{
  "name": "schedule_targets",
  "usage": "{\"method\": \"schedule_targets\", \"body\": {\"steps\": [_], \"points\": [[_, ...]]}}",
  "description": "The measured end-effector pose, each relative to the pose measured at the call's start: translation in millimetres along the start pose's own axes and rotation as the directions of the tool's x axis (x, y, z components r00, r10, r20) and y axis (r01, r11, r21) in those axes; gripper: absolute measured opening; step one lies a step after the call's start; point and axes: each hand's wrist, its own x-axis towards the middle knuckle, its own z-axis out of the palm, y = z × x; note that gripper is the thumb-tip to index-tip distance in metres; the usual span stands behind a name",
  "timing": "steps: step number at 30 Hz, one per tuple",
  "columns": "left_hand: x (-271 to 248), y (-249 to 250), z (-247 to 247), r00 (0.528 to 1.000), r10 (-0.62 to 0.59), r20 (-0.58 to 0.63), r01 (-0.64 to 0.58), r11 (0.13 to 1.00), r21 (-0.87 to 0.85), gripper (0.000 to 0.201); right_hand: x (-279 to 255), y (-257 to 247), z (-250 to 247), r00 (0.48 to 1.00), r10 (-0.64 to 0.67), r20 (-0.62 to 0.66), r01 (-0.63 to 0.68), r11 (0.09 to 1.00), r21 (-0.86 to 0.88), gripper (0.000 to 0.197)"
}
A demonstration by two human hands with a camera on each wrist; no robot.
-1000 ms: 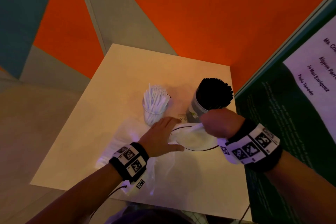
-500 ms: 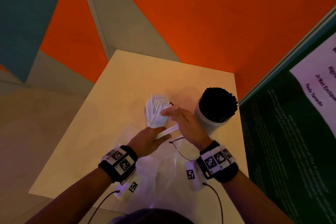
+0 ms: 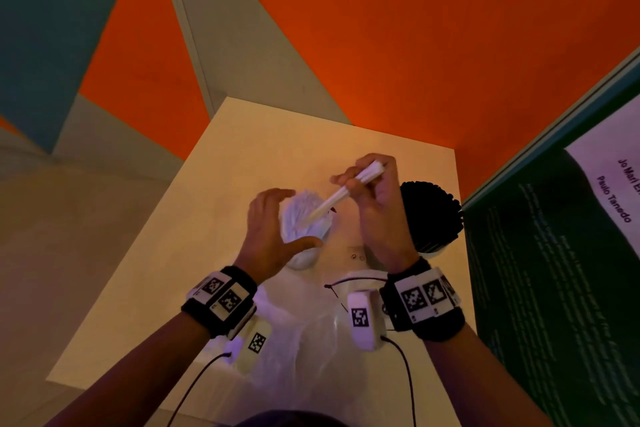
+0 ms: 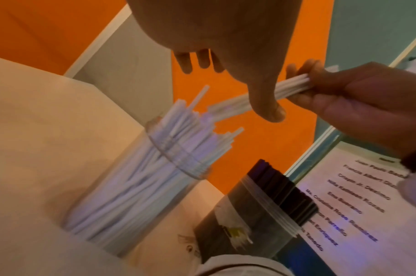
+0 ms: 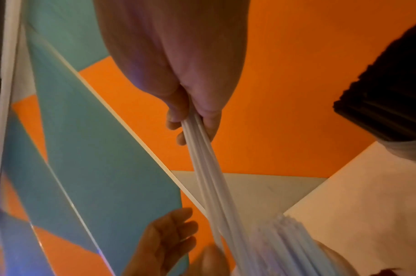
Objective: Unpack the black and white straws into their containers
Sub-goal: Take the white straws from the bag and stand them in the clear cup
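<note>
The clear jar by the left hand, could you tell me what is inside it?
The clear jar is packed with white straws sticking above its rim. Its bottom is hidden by them.

Pale table — two straw jars (clear, dark) upright, crumpled plastic bag at near edge

Pale table set against orange wall; green printed poster seen at right.
</note>
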Motion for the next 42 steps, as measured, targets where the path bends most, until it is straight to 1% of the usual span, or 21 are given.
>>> {"method": "schedule_targets", "body": {"steps": [2,5,8,11,12,14,16,18,20,22,23,24,25,27,28,30,33,35,37,39,42], "points": [[1,-12,-1,0.99,-0.136,0.042,0.136,0.991,0.0,0.111,3,6,2,1.0,-0.011,-0.003,0.011,0.995,-0.099,0.034],[5,-27,4,0.947,-0.286,0.148,0.293,0.956,-0.022,0.132,1,24,10,0.999,-0.038,0.011,0.039,0.975,-0.217,0.052],[11,-37,15,0.923,-0.315,0.22,0.35,0.926,-0.142,0.132,-2,45,14,0.999,0.011,0.051,0.007,0.941,-0.339,0.046],[18,-43,22,0.917,-0.308,0.254,0.346,0.931,-0.119,0.135,-6,66,13,0.956,0.166,0.241,0.001,0.822,-0.57,0.036],[21,-45,22,0.914,-0.314,0.256,0.345,0.935,-0.082,0.138,-9,72,8,0.937,0.231,0.264,-0.034,0.809,-0.587,0.045],[26,-48,21,0.909,-0.308,0.279,0.335,0.941,-0.055,0.144,-15,79,-2,0.923,0.317,0.217,-0.17,0.844,-0.508,0.085],[31,-54,20,0.908,-0.258,0.33,0.317,0.938,-0.141,0.151,-19,88,-13,0.907,0.397,0.141,-0.306,0.851,-0.427,0.122],[36,-61,20,0.901,-0.209,0.381,0.28,0.949,-0.141,0.153,-19,102,-17,0.844,0.519,0.133,-0.401,0.777,-0.486,0.135],[44,-66,21,0.874,-0.192,0.445,0.223,0.975,-0.016,0.148,-12,114,-14,0.813,0.562,0.152,-0.415,0.742,-0.527,0.131],[50,-66,24,0.852,-0.165,0.496,0.126,0.986,0.112,0.14,-6,122,-10,0.814,0.559,0.159,-0.417,0.752,-0.51,0.116],[52,-65,25,0.843,-0.122,0.523,0.085,0.992,0.094,0.132,-4,126,-6,0.819,0.552,0.156,-0.416,0.759,-0.501,0.106],[52,-63,25,0.831,-0.061,0.552,0.07,0.998,0.006,0.12,-2,128,-2,0.829,0.54,0.146,-0.422,0.775,-0.471,0.096],[52,-61,25,0.825,-0.016,0.565,0.109,0.985,-0.131,0.103,-2,131,2,0.838,0.53,0.132,-0.44,0.799,-0.41,0.086],[50,-61,24,0.856,-0.05,0.515,0.264,0.898,-0.351,0.077,-2,132,9,0.868,0.484,0.111,-0.451,0.861,-0.234,0.069],[50,-62,24,0.869,-0.101,0.485,0.32,0.861,-0.395,0.074,-1,133,9,0.884,0.454,0.109,-0.432,0.884,-0.181,0.065],[52,-66,22,0.877,-0.168,0.449,0.36,0.85,-0.385,0.079,-1,136,1,0.897,0.423,0.132,-0.405,0.903,-0.142,0.077],[57,-64,19,0.856,-0.127,0.501,0.332,0.878,-0.344,0.095,-3,144,-12,0.838,0.508,0.198,-0.45,0.85,-0.274,0.107],[57,-61,21,0.819,-0.024,0.573,0.305,0.864,-0.4,0.08,-1,150,-13,0.803,0.515,0.299,-0.393,0.836,-0.383,0.102],[56,-61,23,0.821,-0.042,0.569,0.322,0.858,-0.401,0.074,3,149,-9,0.812,0.505,0.294,-0.371,0.834,-0.408,0.092],[56,-64,23,0.833,-0.079,0.548,0.333,0.862,-0.382,0.072,7,144,-7,0.836,0.472,0.279,-0.368,0.86,-0.353,0.082],[58,-66,20,0.821,-0.102,0.562,0.349,0.869,-0.351,0.069,6,140,-5,0.846,0.463,0.263,-0.407,0.881,-0.243,0.075]]}}
